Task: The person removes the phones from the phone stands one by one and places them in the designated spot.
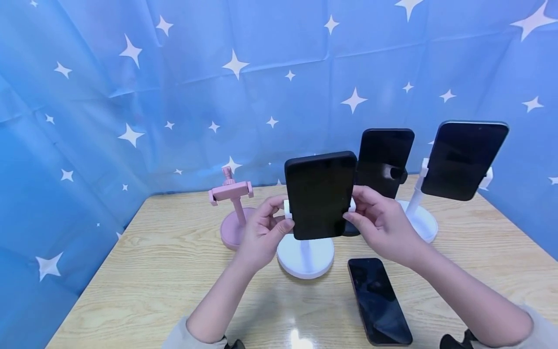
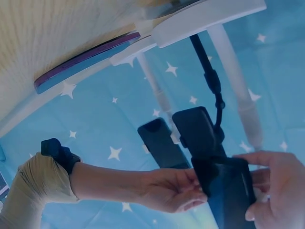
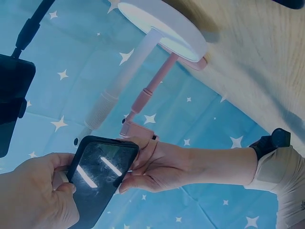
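Observation:
A black phone (image 1: 322,196) stands in the clamp of a white phone stand, its screen dark and slightly tilted. My left hand (image 1: 267,231) pinches the white clamp arm (image 1: 287,209) at the phone's left edge, thumb in front. On the opposite edge, my right hand (image 1: 385,225) pinches the other white clamp end (image 1: 351,205) between thumb and fingers. Below, the round white base (image 1: 305,259) rests on the table; the phone hides most of the stem. The right wrist view shows the phone (image 3: 102,169) between both hands, light streaks reflecting on its screen.
A pink phone stand (image 1: 231,191) without a phone stands at the left. Behind my right hand, a black holder carries a phone (image 1: 383,155); right of it, a white stand holds another phone (image 1: 464,160). One phone (image 1: 379,300) lies flat on the wooden table (image 1: 152,271).

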Tool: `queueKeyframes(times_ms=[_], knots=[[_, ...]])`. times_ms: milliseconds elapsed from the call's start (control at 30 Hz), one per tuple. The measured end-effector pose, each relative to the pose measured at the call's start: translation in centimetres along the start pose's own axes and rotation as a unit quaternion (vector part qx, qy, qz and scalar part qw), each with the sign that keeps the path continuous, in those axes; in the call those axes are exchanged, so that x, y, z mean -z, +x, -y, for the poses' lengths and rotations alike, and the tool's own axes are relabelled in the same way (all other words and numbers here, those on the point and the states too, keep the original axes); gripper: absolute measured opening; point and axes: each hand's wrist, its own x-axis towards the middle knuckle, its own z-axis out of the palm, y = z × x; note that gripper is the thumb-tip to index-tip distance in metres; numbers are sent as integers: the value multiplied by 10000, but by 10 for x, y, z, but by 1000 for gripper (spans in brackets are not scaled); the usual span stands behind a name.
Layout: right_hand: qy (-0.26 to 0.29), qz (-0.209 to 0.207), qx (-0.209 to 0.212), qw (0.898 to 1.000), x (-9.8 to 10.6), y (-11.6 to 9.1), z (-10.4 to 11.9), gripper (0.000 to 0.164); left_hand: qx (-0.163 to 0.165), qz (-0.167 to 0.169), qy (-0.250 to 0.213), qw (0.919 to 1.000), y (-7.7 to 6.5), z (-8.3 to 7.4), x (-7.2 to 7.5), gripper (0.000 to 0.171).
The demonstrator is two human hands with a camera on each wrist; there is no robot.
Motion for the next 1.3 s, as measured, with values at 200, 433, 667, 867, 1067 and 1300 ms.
queueKeyframes(times_ms=[200,433,667,867,1067,1300], knots=[[8,-59,109,9999,1,-8,2,41,53,94,-24,9999,-5,-1,-3,41],[94,-75,192,9997,1,-14,3,44,-168,286,-242,9992,-8,0,-6,31],[185,-116,192,9996,0,-21,2,45,-90,328,-192,9992,-13,3,-8,31],[218,-121,240,9994,0,-24,2,45,-107,376,-217,9990,-16,4,-9,30],[265,-187,272,9991,-2,-28,2,45,-41,350,-157,9993,-20,3,-10,45],[431,-297,197,9984,-4,-31,2,46,-120,327,-295,9990,-21,4,-11,35]])
